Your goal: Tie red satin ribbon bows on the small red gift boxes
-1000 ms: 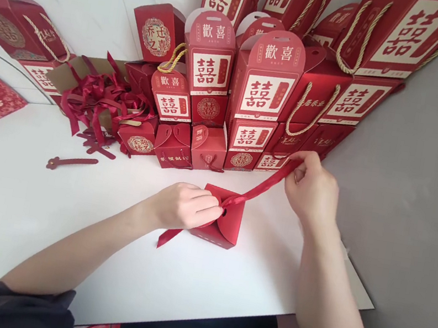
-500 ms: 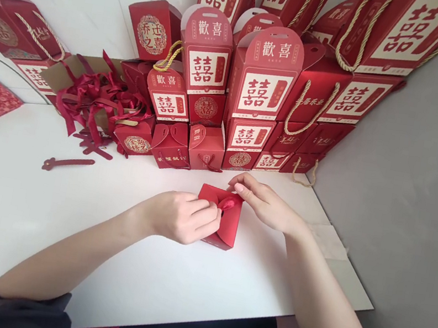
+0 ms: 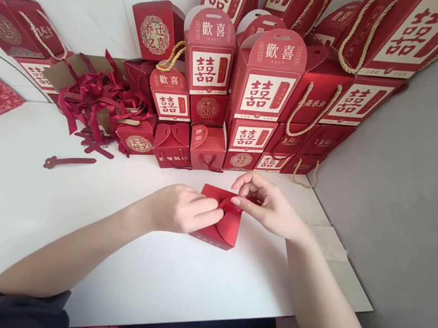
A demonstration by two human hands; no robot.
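A small red gift box (image 3: 228,231) sits on the white table, its top closed by curved overlapping flaps. A red ribbon (image 3: 230,205) crosses the top near the middle of these flaps. My left hand (image 3: 184,209) is closed over the left side of the box, thumb and forefinger pinched at the ribbon; the pinch point is partly hidden. To the upper right of the box, my right hand (image 3: 263,202) is curled with the thumb tip at the ribbon, and a dark red piece of it shows between thumb and fingers.
Red boxes (image 3: 264,93) with white labels and rope handles are stacked along the back wall. A heap of red ribbons (image 3: 100,96) lies at left. Nearer stands a flat dark red strip (image 3: 70,162) on the table. A grey wall (image 3: 409,179) bounds the right side.
The ribbon loop that stood above the box has become flatter. My right hand's fingers have curled from stretched to closed around the ribbon. My left hand has shifted slightly up.
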